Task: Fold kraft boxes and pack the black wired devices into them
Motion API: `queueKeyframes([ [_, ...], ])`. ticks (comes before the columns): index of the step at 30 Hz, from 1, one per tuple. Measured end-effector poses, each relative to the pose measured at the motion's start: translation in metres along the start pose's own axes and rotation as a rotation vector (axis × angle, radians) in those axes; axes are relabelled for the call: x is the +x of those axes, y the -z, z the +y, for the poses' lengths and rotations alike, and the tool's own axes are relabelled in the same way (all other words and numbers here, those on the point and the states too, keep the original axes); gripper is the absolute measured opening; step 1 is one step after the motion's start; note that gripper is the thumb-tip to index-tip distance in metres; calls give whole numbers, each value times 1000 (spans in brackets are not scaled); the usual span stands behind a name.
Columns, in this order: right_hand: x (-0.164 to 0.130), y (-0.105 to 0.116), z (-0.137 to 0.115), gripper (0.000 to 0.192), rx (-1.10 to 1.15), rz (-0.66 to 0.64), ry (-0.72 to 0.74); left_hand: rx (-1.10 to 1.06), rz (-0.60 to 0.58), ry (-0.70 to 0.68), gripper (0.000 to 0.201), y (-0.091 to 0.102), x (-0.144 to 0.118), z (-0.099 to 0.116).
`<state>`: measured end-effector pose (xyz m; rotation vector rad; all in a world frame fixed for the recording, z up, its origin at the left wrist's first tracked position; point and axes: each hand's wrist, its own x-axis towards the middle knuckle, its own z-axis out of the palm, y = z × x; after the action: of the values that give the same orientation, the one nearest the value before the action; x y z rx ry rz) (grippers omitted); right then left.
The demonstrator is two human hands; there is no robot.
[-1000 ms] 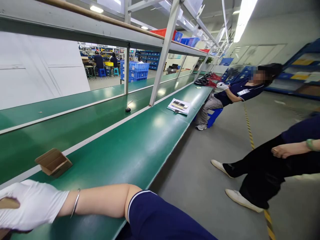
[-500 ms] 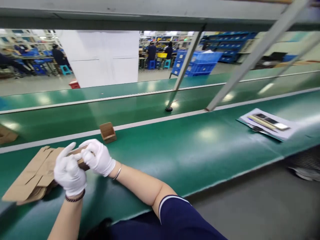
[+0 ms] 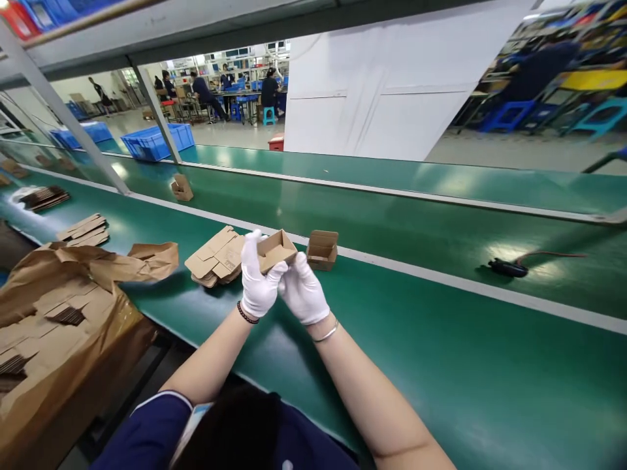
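Note:
Between my two white-gloved hands is a small brown cardboard box [image 3: 277,251], tilted and with its top open toward me. My left hand [image 3: 259,281] grips its left side, thumb at the near edge. On the right side, my right hand [image 3: 304,292] holds the box near its lower corner; some of its fingers are hidden beneath. A second folded cardboard box [image 3: 322,250] stands open on the green bench just beyond my right hand. Beside my left hand lies a stack of flat cardboard blanks [image 3: 215,258].
A large paper-lined carton [image 3: 98,339] full of flat blanks stands at the left. Another stack of blanks [image 3: 84,230] lies farther along the green bench [image 3: 416,339]. On the far strip are a small box [image 3: 181,187], a blue crate [image 3: 157,141] and a black object with a wire [image 3: 509,267].
My view has swung left, bringing the large carton into sight. The box in my hands, earlier mostly covered by my fingers, now shows its open inside.

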<state>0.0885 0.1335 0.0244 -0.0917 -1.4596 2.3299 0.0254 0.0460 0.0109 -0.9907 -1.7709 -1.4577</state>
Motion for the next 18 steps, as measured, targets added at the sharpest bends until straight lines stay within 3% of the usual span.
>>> queueKeyframes([
  [3,-1,5,2,67,-105,23,92,-29,-141,37,68,-1,-15,-11],
  [5,2,13,1,58,-307,18,82,-44,-235,135,68,-3,-26,-19],
  [8,6,23,-1,34,-833,-1,84,-31,-296,313,84,-5,-38,-32],
  [10,4,24,-3,19,-1234,-20,76,12,-319,322,105,-4,-39,-39],
  [12,-1,22,-8,10,-1504,-88,28,13,-459,306,117,-4,-36,-46],
  [15,-1,29,-26,16,-1549,-187,44,-39,-802,415,118,-6,-30,-57],
  [16,2,39,-37,19,-1516,-148,96,-40,-876,460,118,-7,-29,-61],
  [18,10,73,-66,24,-1460,61,192,-9,-934,507,120,-8,-30,-66],
])
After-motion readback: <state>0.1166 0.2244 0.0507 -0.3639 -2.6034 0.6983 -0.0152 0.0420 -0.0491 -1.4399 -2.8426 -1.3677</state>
